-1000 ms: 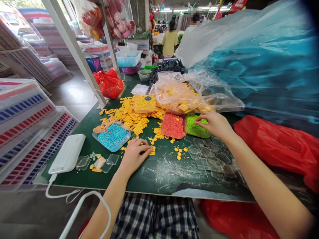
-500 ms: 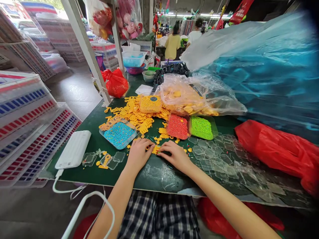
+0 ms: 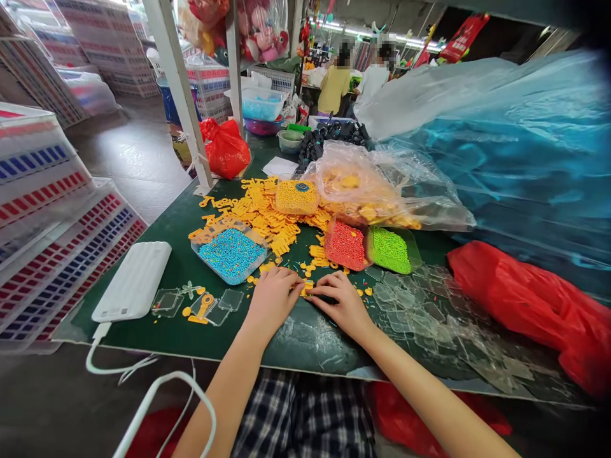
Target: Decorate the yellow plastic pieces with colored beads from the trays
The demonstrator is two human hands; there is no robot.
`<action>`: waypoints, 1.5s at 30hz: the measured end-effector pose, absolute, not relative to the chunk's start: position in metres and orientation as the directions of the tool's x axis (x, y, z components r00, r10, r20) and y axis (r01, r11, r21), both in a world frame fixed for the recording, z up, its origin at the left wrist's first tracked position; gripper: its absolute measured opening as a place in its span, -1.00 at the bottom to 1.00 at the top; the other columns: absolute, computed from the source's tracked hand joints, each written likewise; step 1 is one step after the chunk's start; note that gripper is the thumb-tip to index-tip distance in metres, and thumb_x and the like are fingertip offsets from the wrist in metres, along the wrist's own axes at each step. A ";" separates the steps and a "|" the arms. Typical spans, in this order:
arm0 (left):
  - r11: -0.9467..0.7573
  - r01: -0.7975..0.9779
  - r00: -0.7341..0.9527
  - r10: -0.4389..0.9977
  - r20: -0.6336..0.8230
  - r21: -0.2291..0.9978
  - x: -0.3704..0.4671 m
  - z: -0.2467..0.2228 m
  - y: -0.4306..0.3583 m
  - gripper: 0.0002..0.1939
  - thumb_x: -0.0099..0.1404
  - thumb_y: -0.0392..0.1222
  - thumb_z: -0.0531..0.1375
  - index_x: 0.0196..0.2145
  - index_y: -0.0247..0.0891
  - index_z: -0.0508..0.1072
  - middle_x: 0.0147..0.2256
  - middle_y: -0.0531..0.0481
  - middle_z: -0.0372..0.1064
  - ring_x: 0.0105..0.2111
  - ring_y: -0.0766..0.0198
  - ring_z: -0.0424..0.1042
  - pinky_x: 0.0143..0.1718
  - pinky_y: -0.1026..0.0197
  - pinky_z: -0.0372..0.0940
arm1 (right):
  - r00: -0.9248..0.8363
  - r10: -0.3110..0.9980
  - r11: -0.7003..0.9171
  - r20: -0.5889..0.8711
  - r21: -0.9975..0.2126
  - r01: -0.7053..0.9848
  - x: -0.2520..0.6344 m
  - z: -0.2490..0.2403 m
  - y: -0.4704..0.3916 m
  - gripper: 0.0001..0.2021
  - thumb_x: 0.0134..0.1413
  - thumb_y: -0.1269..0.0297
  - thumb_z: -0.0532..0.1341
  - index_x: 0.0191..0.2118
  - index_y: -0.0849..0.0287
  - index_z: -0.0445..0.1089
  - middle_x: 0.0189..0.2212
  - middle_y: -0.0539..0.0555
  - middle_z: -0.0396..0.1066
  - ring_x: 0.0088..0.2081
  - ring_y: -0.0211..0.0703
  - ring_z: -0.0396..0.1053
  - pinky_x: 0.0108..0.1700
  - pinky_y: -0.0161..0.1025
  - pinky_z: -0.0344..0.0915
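Between my two hands, near the front of the green table, is a small yellow plastic piece point(image 3: 309, 286). My left hand point(image 3: 275, 294) is closed, its thumb and forefinger pinching the left side of that piece. My right hand point(image 3: 342, 299) pinches at the piece's right side with thumb and forefinger; any tiny bead there is too small to make out. Just beyond the hands stand a tray of blue beads point(image 3: 231, 254), a tray of red beads point(image 3: 345, 245) and a tray of green beads point(image 3: 390, 249). Behind them a tray of yellow beads point(image 3: 296, 197) rests on a heap of yellow plastic pieces point(image 3: 260, 219).
A white power bank point(image 3: 133, 280) with a cable lies at the left edge. Clear plastic pieces point(image 3: 420, 302) spread to the right, beside a red bag point(image 3: 525, 305). A bag of yellow parts point(image 3: 367, 191) and large blue bags point(image 3: 515, 140) stand behind. Two people work far back.
The camera view has shifted slightly, so the table sits a little differently in the picture. Both hands stay together at the yellow piece, with only small finger movement.
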State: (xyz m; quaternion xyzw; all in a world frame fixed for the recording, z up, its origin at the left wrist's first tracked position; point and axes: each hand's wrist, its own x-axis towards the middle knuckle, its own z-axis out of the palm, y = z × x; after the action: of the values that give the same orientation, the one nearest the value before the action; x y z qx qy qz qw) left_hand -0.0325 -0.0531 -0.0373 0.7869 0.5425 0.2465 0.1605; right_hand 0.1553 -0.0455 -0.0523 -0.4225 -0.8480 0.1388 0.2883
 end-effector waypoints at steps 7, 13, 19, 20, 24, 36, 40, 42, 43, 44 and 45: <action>-0.348 0.792 0.272 0.937 0.221 0.501 -0.033 -0.035 -0.052 -0.86 0.35 -0.22 0.17 -0.30 -0.23 0.53 -0.21 -0.05 0.51 -0.16 0.09 0.40 -0.10 0.03 0.25 | -0.472 0.792 0.610 0.388 -0.453 0.650 0.156 -0.053 -0.046 -0.81 0.20 0.14 0.21 -0.20 -0.03 0.57 -0.38 0.07 0.45 -0.28 -0.08 0.27 -0.23 -0.13 0.31; -0.265 0.750 0.082 0.947 0.312 0.606 -0.045 -0.032 -0.069 -0.85 0.36 -0.18 0.15 -0.31 -0.19 0.51 -0.29 0.01 0.51 -0.23 0.17 0.45 -0.20 0.15 0.33 | -0.480 0.782 0.623 0.399 -0.456 0.636 0.158 -0.055 -0.043 -0.79 0.20 0.14 0.19 -0.18 -0.02 0.58 -0.38 0.06 0.45 -0.29 -0.09 0.26 -0.25 -0.14 0.30; -0.202 0.745 -0.034 0.941 0.338 0.636 -0.058 -0.045 -0.101 -0.73 0.42 -0.12 0.05 -0.31 -0.18 0.52 -0.27 -0.01 0.51 -0.25 0.21 0.49 -0.18 0.18 0.40 | -0.478 0.786 0.617 0.392 -0.466 0.634 0.164 -0.056 -0.039 -0.79 0.21 0.14 0.19 -0.18 -0.02 0.58 -0.37 0.07 0.45 -0.29 -0.09 0.27 -0.24 -0.13 0.31; -0.201 0.758 -0.028 0.940 0.340 0.621 -0.059 -0.048 -0.104 -0.72 0.42 -0.12 0.04 -0.31 -0.18 0.53 -0.27 -0.01 0.51 -0.24 0.20 0.49 -0.19 0.18 0.40 | -0.480 0.785 0.619 0.391 -0.467 0.632 0.165 -0.056 -0.039 -0.80 0.20 0.14 0.20 -0.18 -0.03 0.58 -0.37 0.07 0.45 -0.29 -0.09 0.27 -0.24 -0.13 0.31; -0.206 0.780 -0.009 0.941 0.339 0.591 -0.064 -0.052 -0.108 -0.69 0.43 -0.12 0.02 -0.30 -0.18 0.54 -0.26 -0.02 0.53 -0.25 0.19 0.52 -0.21 0.19 0.43 | -0.484 0.779 0.627 0.398 -0.473 0.619 0.168 -0.056 -0.039 -0.80 0.20 0.14 0.20 -0.19 -0.03 0.58 -0.37 0.08 0.45 -0.29 -0.08 0.27 -0.23 -0.11 0.31; -0.189 0.773 0.013 0.959 0.283 0.606 -0.083 -0.046 -0.109 -0.67 0.41 -0.04 0.03 -0.33 -0.17 0.54 -0.27 0.00 0.55 -0.27 0.19 0.54 -0.21 0.20 0.44 | -0.495 0.776 0.631 0.391 -0.463 0.622 0.171 -0.055 -0.039 -0.80 0.19 0.14 0.21 -0.21 0.01 0.58 -0.37 0.08 0.43 -0.28 -0.08 0.27 -0.22 -0.13 0.30; -0.223 0.792 0.059 0.955 0.292 0.568 -0.090 -0.046 -0.110 -0.66 0.42 -0.06 0.01 -0.30 -0.16 0.55 -0.24 -0.01 0.55 -0.24 0.20 0.54 -0.18 0.19 0.45 | -0.497 0.778 0.629 0.385 -0.459 0.628 0.172 -0.054 -0.038 -0.81 0.19 0.14 0.21 -0.21 -0.01 0.58 -0.37 0.08 0.43 -0.28 -0.07 0.26 -0.23 -0.13 0.29; -0.249 0.798 0.089 0.949 0.302 0.548 -0.092 -0.047 -0.110 -0.64 0.43 -0.07 -0.01 -0.29 -0.16 0.56 -0.23 -0.01 0.55 -0.23 0.21 0.53 -0.15 0.18 0.45 | -0.496 0.780 0.626 0.382 -0.465 0.626 0.173 -0.054 -0.038 -0.81 0.19 0.14 0.21 -0.21 -0.02 0.58 -0.37 0.08 0.42 -0.28 -0.07 0.27 -0.24 -0.14 0.29; -0.262 0.800 0.103 0.946 0.307 0.540 -0.094 -0.048 -0.110 -0.64 0.44 -0.06 -0.01 -0.28 -0.16 0.56 -0.23 -0.02 0.54 -0.24 0.21 0.53 -0.14 0.18 0.45 | -0.494 0.781 0.625 0.383 -0.471 0.623 0.173 -0.053 -0.038 -0.80 0.19 0.13 0.21 -0.21 -0.03 0.58 -0.37 0.08 0.42 -0.28 -0.08 0.27 -0.24 -0.14 0.29; -0.277 0.801 0.118 0.942 0.313 0.531 -0.095 -0.048 -0.110 -0.63 0.44 -0.06 -0.02 -0.27 -0.15 0.57 -0.23 -0.02 0.54 -0.24 0.21 0.53 -0.13 0.18 0.45 | -0.492 0.781 0.624 0.384 -0.476 0.619 0.173 -0.053 -0.038 -0.80 0.20 0.12 0.20 -0.21 -0.03 0.58 -0.37 0.08 0.42 -0.28 -0.08 0.27 -0.24 -0.14 0.29; -0.295 0.801 0.136 0.937 0.321 0.520 -0.096 -0.049 -0.110 -0.62 0.44 -0.05 -0.02 -0.26 -0.15 0.57 -0.23 -0.03 0.54 -0.24 0.21 0.53 -0.13 0.18 0.45 | -0.490 0.782 0.624 0.385 -0.480 0.617 0.174 -0.053 -0.038 -0.79 0.21 0.12 0.19 -0.21 -0.03 0.58 -0.37 0.08 0.42 -0.28 -0.08 0.27 -0.24 -0.13 0.29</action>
State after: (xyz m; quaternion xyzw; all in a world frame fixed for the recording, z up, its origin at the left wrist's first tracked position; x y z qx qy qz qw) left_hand -0.0960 -0.1103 -0.0489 0.7454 0.5830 0.3032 0.1120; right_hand 0.1739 -0.0378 -0.0531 -0.4105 -0.8517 0.1404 0.2938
